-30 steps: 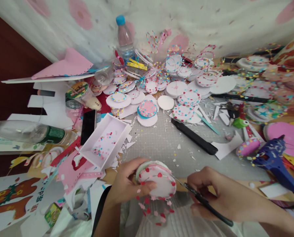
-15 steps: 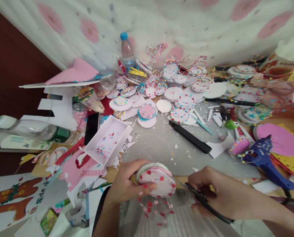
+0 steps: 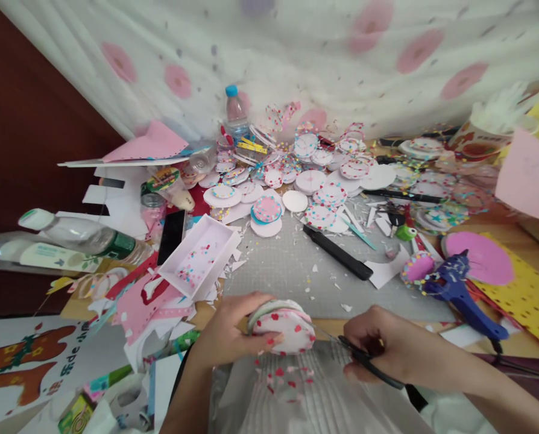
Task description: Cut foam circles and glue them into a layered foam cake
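My left hand (image 3: pixel 226 334) is closed round a stack of white foam discs (image 3: pixel 284 327) edged with small red and pink hearts. A string of those hearts hangs below the stack over my lap. My right hand (image 3: pixel 389 346) grips black scissors (image 3: pixel 364 360), whose blades point left and meet the right edge of the stack. Both hands are at the near edge of the grey cutting mat (image 3: pixel 292 265).
Many decorated paper discs (image 3: pixel 319 181) cover the far table. A black utility knife (image 3: pixel 337 260), a white tray of confetti (image 3: pixel 197 256), a blue glue gun (image 3: pixel 459 295), a phone (image 3: pixel 172 228), lying bottles (image 3: pixel 70 238) and an upright bottle (image 3: pixel 236 114) surround the mat.
The camera has tilted up, so the table scene sits lower and farther. My hands stay on the disc stack and scissors, shifted slightly down and left.
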{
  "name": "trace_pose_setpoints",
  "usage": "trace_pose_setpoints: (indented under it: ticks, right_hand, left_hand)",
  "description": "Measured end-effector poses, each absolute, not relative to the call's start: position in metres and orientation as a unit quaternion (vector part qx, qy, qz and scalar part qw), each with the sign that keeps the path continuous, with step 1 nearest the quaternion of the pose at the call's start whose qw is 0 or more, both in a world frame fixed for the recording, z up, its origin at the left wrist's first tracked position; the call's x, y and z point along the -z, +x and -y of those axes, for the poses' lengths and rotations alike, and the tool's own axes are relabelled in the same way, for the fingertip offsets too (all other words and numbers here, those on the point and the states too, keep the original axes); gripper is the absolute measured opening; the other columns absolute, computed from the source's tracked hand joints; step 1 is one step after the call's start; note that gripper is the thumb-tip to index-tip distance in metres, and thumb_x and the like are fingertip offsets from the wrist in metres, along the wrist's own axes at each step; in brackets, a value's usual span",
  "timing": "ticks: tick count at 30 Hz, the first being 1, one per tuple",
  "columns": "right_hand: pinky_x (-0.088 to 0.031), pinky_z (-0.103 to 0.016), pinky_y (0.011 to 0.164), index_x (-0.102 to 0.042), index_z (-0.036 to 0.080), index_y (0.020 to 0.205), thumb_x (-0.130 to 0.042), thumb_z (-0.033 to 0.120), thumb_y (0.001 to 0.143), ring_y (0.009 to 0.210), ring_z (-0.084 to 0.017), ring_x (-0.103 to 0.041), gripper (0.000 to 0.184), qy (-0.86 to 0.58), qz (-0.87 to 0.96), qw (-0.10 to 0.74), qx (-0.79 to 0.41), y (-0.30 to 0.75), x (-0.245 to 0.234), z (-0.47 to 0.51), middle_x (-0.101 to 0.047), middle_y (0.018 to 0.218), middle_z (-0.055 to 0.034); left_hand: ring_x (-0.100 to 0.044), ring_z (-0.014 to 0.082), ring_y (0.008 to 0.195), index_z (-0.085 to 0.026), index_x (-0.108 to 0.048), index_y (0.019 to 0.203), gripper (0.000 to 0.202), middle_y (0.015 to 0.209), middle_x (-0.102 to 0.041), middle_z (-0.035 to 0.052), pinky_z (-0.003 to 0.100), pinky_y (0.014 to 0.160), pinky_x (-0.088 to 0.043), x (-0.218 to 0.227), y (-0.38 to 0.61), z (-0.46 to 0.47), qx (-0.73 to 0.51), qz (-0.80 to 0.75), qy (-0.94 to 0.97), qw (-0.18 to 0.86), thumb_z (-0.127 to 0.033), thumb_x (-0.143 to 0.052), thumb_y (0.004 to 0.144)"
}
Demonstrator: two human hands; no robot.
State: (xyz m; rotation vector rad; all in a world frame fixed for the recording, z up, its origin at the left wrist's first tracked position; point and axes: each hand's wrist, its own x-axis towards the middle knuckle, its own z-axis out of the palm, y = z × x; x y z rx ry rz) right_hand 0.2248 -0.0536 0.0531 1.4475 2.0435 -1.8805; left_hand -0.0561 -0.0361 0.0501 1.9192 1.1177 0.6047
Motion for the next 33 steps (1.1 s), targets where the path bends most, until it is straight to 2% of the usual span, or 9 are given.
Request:
trace_pose_setpoints:
  ticks: [6,10,13,15,17,20,25,29,33]
  right_hand:
    - [-0.02,-0.023,0.046,-0.052,0.018,0.062,-0.066,0.041,0.076,0.054,-0.009,-0.032,0.03,0.48,-0.667,0.01,0.57,0.229,-0.05,0.043,-0.039,0.057,0.0056]
    - [-0.022,-0.024,0.047,-0.05,0.019,0.06,-0.069,0.043,0.075,0.054,-0.01,-0.034,0.035,0.497,-0.668,0.0,0.554,0.237,-0.046,0.029,-0.041,0.056,0.005]
    - [-0.035,-0.025,0.053,-0.052,0.02,0.065,-0.068,0.046,0.077,0.059,-0.013,-0.043,0.033,0.513,-0.638,-0.106,0.565,0.232,-0.039,0.019,-0.049,0.062,0.0024]
    - [-0.043,-0.026,0.063,-0.054,0.021,0.075,-0.068,0.05,0.077,0.067,-0.015,-0.051,0.032,0.518,-0.578,-0.211,0.594,0.22,-0.033,0.013,-0.058,0.073,-0.0006]
    - [-0.046,-0.028,0.068,-0.055,0.021,0.082,-0.07,0.054,0.075,0.072,-0.016,-0.055,0.037,0.512,-0.516,-0.275,0.629,0.205,-0.026,0.009,-0.062,0.082,-0.0024]
    - [-0.044,-0.027,0.066,-0.057,0.02,0.082,-0.072,0.056,0.072,0.071,-0.015,-0.054,0.04,0.514,-0.464,-0.291,0.66,0.187,-0.017,0.005,-0.06,0.077,-0.0005]
    - [-0.038,-0.024,0.06,-0.058,0.018,0.078,-0.074,0.053,0.071,0.063,-0.011,-0.046,0.039,0.524,-0.433,-0.287,0.675,0.178,-0.008,0.003,-0.053,0.068,0.0037]
    - [-0.032,-0.023,0.057,-0.057,0.016,0.078,-0.074,0.047,0.073,0.061,-0.01,-0.042,0.036,0.503,-0.418,-0.279,0.703,0.173,0.001,0.004,-0.05,0.065,0.0054]
    - [-0.031,-0.023,0.057,-0.057,0.016,0.077,-0.076,0.045,0.072,0.06,-0.009,-0.041,0.035,0.486,-0.411,-0.272,0.722,0.169,0.006,0.007,-0.05,0.064,0.006]
  left_hand:
    - [-0.067,0.0182,0.073,-0.017,-0.068,0.105,0.036,0.087,-0.074,0.005,0.026,0.071,-0.052,-0.039,-0.054,0.028,-0.223,-0.452,0.754,0.421,-0.037,-0.073,0.075]
    - [-0.068,0.0208,0.081,-0.018,-0.068,0.107,0.038,0.094,-0.075,0.0063,0.028,0.078,-0.052,-0.034,-0.054,0.02,-0.235,-0.478,0.727,0.434,-0.036,-0.075,0.074]
    - [-0.068,0.0207,0.085,-0.017,-0.067,0.107,0.035,0.096,-0.074,0.0058,0.028,0.079,-0.052,-0.031,-0.05,0.012,-0.23,-0.497,0.694,0.468,-0.036,-0.071,0.078]
    - [-0.067,0.0205,0.089,-0.018,-0.063,0.112,0.036,0.102,-0.072,0.0058,0.028,0.08,-0.052,-0.029,-0.046,0.008,-0.219,-0.5,0.67,0.503,-0.034,-0.067,0.081]
    - [-0.066,0.0214,0.097,-0.02,-0.059,0.12,0.042,0.111,-0.07,0.0067,0.029,0.085,-0.052,-0.025,-0.041,0.006,-0.219,-0.495,0.648,0.536,-0.034,-0.065,0.082]
    - [-0.064,0.0228,0.103,-0.022,-0.052,0.129,0.053,0.12,-0.066,0.008,0.031,0.088,-0.051,-0.015,-0.037,0.007,-0.231,-0.488,0.618,0.572,-0.034,-0.067,0.08]
    - [-0.064,0.0197,0.085,-0.022,-0.045,0.133,0.06,0.105,-0.067,0.0058,0.028,0.074,-0.052,-0.005,-0.041,0.011,-0.207,-0.505,0.604,0.581,-0.034,-0.067,0.078]
    - [-0.063,0.0201,0.085,-0.025,-0.045,0.134,0.064,0.104,-0.067,0.0032,0.029,0.077,-0.051,-0.007,-0.044,0.015,-0.155,-0.497,0.629,0.577,-0.027,-0.069,0.074]
    - [-0.063,0.0202,0.086,-0.026,-0.047,0.132,0.066,0.101,-0.067,0.0014,0.03,0.078,-0.051,-0.009,-0.045,0.019,-0.142,-0.505,0.632,0.571,-0.022,-0.07,0.071]
